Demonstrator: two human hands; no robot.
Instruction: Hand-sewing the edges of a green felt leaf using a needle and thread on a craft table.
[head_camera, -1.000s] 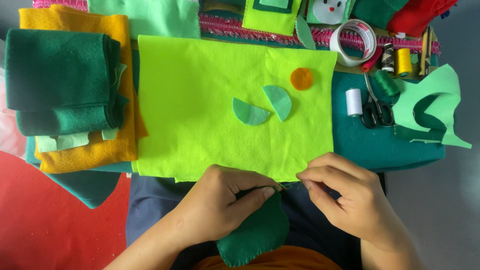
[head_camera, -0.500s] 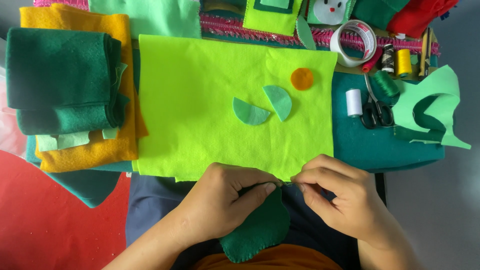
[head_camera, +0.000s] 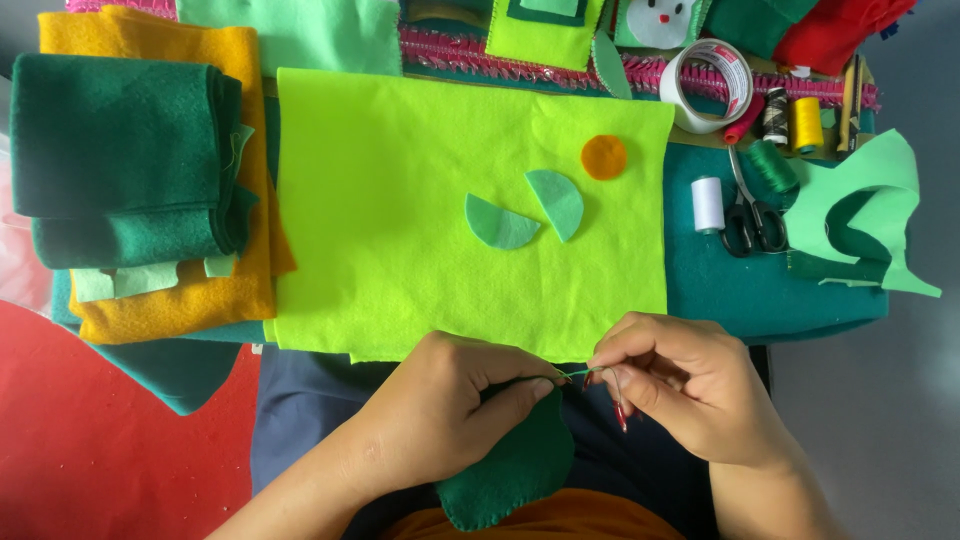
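Dark green felt piece (head_camera: 515, 465) sits in the lap, pinched at its top edge by left hand (head_camera: 440, 410) to steady it. Right hand (head_camera: 685, 385) grip narrow on green thread (head_camera: 580, 373), apparently a needle too. Lime felt sheet (head_camera: 400, 200) lies just above on the table; scissors (head_camera: 750, 215) and white spool (head_camera: 707, 203) off to the right.

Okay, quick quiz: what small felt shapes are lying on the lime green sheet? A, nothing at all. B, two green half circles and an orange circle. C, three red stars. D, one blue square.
B: two green half circles lie side by side near the middle of the lime green sheet, with a small orange circle just above and to their right.
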